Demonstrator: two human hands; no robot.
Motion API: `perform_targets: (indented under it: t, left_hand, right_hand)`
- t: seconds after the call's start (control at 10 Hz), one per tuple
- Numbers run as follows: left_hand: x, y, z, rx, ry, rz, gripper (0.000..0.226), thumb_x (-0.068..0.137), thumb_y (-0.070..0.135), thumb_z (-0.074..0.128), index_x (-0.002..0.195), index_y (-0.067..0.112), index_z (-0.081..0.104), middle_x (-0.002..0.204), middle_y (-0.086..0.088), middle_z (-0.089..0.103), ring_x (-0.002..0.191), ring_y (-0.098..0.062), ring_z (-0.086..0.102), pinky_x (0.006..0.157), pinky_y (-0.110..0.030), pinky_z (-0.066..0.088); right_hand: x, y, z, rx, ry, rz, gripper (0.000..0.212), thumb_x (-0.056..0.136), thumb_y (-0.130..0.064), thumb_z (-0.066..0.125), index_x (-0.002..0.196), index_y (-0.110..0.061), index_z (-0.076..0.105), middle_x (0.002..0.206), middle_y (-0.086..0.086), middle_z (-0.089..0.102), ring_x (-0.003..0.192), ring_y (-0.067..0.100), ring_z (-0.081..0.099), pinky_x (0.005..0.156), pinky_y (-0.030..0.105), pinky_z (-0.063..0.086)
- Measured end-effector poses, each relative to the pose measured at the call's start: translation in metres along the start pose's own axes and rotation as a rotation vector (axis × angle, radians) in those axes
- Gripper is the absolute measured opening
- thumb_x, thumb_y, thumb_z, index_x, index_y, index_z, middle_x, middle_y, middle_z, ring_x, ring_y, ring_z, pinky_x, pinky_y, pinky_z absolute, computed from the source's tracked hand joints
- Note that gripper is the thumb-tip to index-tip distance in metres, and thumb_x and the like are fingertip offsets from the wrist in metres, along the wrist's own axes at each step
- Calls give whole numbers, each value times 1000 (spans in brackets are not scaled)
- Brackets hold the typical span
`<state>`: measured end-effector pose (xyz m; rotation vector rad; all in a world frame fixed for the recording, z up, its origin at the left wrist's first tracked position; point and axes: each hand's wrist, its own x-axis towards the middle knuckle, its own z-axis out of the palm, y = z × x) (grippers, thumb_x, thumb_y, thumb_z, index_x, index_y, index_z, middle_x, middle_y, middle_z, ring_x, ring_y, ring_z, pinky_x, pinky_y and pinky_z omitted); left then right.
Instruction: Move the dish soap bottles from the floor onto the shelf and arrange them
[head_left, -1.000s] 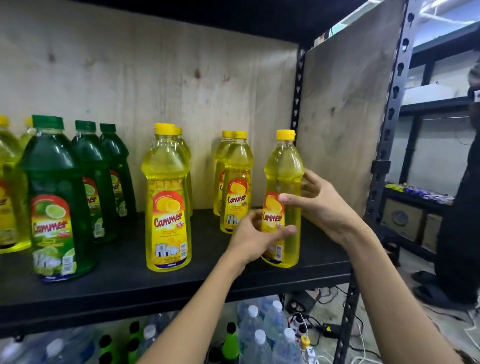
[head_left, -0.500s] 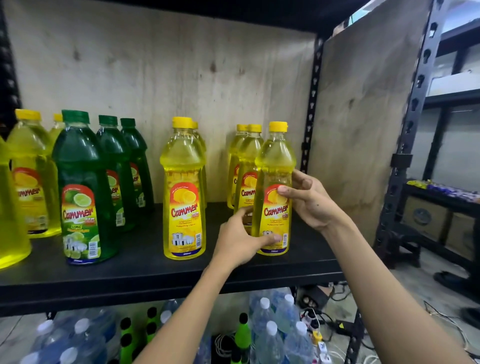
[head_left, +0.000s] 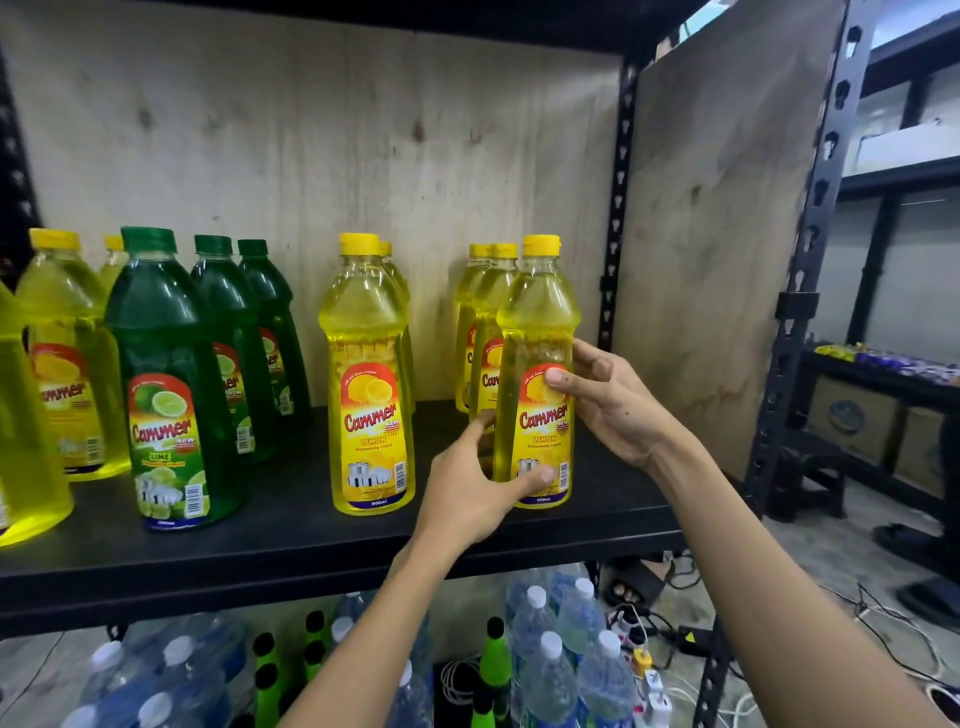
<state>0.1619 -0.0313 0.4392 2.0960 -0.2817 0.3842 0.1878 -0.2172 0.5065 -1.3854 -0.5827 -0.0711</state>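
A yellow lemon dish soap bottle (head_left: 537, 332) stands upright near the front right of the black shelf (head_left: 291, 535). My left hand (head_left: 470, 493) grips its base from the left, thumb across the lower label. My right hand (head_left: 608, 400) holds its middle from the right, thumb on the label. Two more yellow bottles (head_left: 483, 312) stand right behind it. Another yellow row (head_left: 366, 374) stands to its left, then three green lime bottles (head_left: 166, 384), then more yellow bottles (head_left: 67, 353) at the far left.
Plywood panels (head_left: 717, 208) close the shelf's back and right side. The black upright post (head_left: 810, 270) stands at the right. Below the shelf are packs of water bottles (head_left: 556, 660) and green bottles. Cables and a power strip (head_left: 649, 670) lie on the floor.
Both hands have shifted the yellow bottle leftward and back, into line in front of the two yellow bottles. The camera view has swung left, showing more bottles at the left.
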Motion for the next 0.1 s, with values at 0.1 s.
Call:
perform_targets:
  t: [0.1]
  left_hand:
    - [-28,1,-2,70,44,59,96,73,44,83,151,38,27,144,12,48,133,-9,47,110,-36,43]
  right_hand:
    - [-22,3,7,-196,191,24,59,85,-16,74,141,-20,54,126,2,70,120,20,65,95,34,55]
